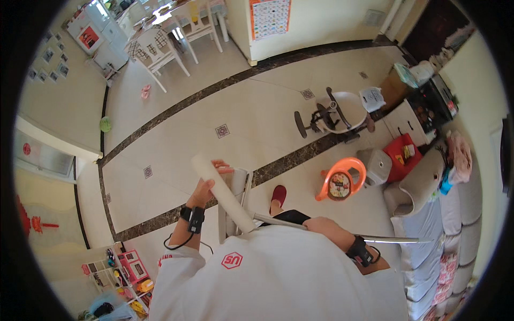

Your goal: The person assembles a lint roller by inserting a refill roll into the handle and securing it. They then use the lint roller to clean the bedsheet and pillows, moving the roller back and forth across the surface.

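Observation:
A thick white roller (231,202) slants across in front of my chest. My left hand (201,192) is closed round its upper part, with the thumb on the near side and fingertips showing past the far side. From the roller's lower end a thin metal pole (393,239) runs off to the right. My right hand (322,229) is closed round the pole near my body, and the far end of the pole sticks out past my right forearm. Just behind the roller stands a pale box-like thing (224,227), partly hidden, so its kind is unclear.
An orange child's chair (342,181) stands ahead on the right, near a wheeled chair (345,113). The grey sofa (420,241) lines the right side. White dining chairs (158,51) are far left, a green ball (105,124) by the wall, a toy shelf (104,278) at lower left.

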Demonstrator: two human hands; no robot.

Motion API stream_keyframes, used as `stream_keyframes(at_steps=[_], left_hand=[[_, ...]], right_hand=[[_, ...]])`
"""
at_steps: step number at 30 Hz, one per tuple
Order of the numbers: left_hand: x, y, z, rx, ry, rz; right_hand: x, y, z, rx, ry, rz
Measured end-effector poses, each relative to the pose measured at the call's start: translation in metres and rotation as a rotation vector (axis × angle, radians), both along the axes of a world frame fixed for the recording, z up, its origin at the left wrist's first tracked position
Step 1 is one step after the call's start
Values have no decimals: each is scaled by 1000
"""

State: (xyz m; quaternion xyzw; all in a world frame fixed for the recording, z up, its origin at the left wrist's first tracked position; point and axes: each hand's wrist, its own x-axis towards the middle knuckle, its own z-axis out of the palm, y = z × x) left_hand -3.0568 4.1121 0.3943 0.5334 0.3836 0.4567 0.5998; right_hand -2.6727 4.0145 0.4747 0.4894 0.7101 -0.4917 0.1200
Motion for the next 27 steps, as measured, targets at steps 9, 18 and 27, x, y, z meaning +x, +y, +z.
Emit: stream_keyframes(at_steps=[9,18,27], left_hand=[[-27,211,-17,-12,-312,303],[-52,519,-45,-137,-487,243],[29,832,-36,-244,-391,157]], right_hand=[[9,256,-11,-64,-165,97],[1,510,-44,-148,-102,4],[60,695,8,-234,-84,-500]])
